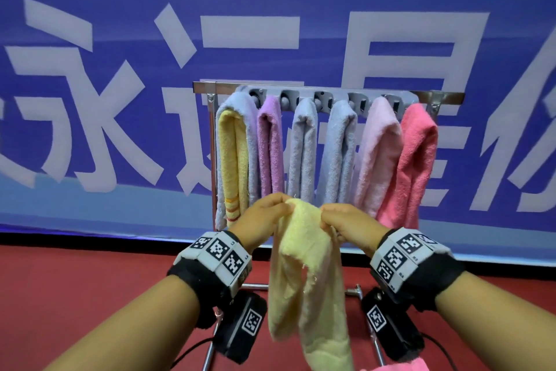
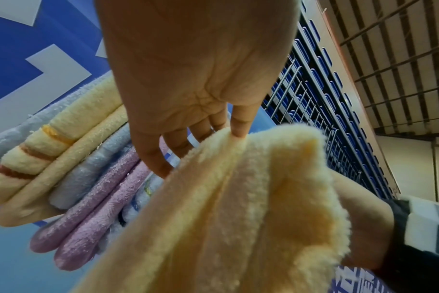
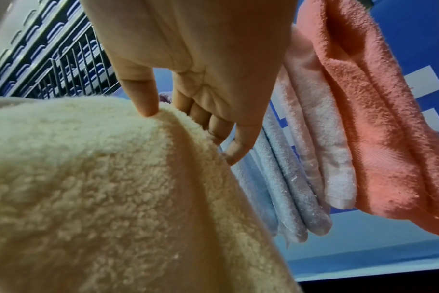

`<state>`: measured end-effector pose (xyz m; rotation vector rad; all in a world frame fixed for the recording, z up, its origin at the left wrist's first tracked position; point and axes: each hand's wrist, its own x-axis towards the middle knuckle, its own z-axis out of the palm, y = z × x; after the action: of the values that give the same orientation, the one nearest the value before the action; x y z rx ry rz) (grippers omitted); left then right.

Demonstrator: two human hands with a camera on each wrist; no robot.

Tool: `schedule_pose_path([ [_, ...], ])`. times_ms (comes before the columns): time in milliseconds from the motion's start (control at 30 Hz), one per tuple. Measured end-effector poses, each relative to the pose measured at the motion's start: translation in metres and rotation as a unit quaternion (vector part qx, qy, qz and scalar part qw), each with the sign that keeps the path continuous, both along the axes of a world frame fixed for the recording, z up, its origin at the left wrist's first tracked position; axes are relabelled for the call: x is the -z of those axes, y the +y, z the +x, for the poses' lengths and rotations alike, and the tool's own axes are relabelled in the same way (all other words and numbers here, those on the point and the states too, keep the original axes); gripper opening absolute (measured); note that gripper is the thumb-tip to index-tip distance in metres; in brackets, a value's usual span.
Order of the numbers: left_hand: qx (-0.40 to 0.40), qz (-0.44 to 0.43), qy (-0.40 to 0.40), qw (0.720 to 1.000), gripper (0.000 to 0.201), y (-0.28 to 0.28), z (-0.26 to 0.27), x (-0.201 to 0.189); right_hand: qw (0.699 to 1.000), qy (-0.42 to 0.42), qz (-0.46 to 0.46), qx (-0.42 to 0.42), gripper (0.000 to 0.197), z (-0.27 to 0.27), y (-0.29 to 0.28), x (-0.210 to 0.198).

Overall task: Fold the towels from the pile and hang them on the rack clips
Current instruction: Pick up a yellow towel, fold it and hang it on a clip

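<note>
A pale yellow towel (image 1: 304, 265) hangs bunched in front of the rack, held at its top edge by both hands. My left hand (image 1: 267, 214) pinches the left corner; in the left wrist view the thumb and fingers (image 2: 238, 126) nip the towel (image 2: 238, 218). My right hand (image 1: 346, 220) pinches the right corner, and its thumb (image 3: 143, 99) presses into the fleece (image 3: 100, 188). Behind them the grey clip rail (image 1: 325, 98) on the metal rack (image 1: 445, 97) carries several folded towels: yellow-and-blue (image 1: 234, 157), purple (image 1: 270, 145), two grey-blue, pale pink (image 1: 379, 154), coral (image 1: 412, 166).
A blue banner with large white characters (image 1: 90, 118) fills the wall behind the rack. The floor (image 1: 75, 295) is red. A pink towel (image 1: 400, 366) shows at the bottom edge. The rack's metal legs (image 1: 207, 352) stand below my wrists.
</note>
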<state>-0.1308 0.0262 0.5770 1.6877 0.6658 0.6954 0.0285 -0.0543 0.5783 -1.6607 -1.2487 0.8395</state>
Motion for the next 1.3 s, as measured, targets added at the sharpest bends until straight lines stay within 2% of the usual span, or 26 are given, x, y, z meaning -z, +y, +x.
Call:
schedule_pose_path([
  [167,-0.040,0.011,-0.033,0.999,0.019,0.025,0.006,-0.030,0.999,-0.013,0.039,0.031,0.035,0.005,0.032,-0.032],
  [367,-0.095,0.090,-0.033,0.991,0.010,0.055,0.019,-0.074,0.992,-0.105,0.047,0.042,0.015,0.017,0.065,-0.087],
  [467,-0.123,0.149,-0.004,0.981,0.010,0.071,0.031,-0.099,0.986,-0.150,0.052,0.060,0.018,0.027,0.077,-0.106],
  [633,-0.142,0.164,0.030,0.976,0.009,0.090,0.051,-0.124,0.975,-0.192,0.036,0.106,0.020,0.037,0.093,-0.135],
  [733,-0.149,0.189,0.037,0.970,0.009,0.098,0.058,-0.138,0.973,-0.193,0.040,0.118,0.022,0.039,0.098,-0.148],
  [833,-0.168,0.233,0.040,0.957,0.009,0.105,0.063,-0.149,0.977,-0.157,0.056,0.130,0.019,0.041,0.105,-0.159],
  [933,-0.200,0.289,0.050,0.935,0.014,0.109,0.070,-0.150,0.977,-0.153,0.050,0.137,0.030,0.044,0.115,-0.168],
  [1100,-0.184,0.311,0.037,0.932,0.019,0.117,0.080,-0.154,0.976,-0.131,0.066,0.160,0.028,0.054,0.131,-0.178],
  [1300,-0.173,0.350,0.101,0.915,0.028,0.132,0.094,-0.163,0.966,-0.168,0.082,0.177,0.027,0.069,0.151,-0.186],
])
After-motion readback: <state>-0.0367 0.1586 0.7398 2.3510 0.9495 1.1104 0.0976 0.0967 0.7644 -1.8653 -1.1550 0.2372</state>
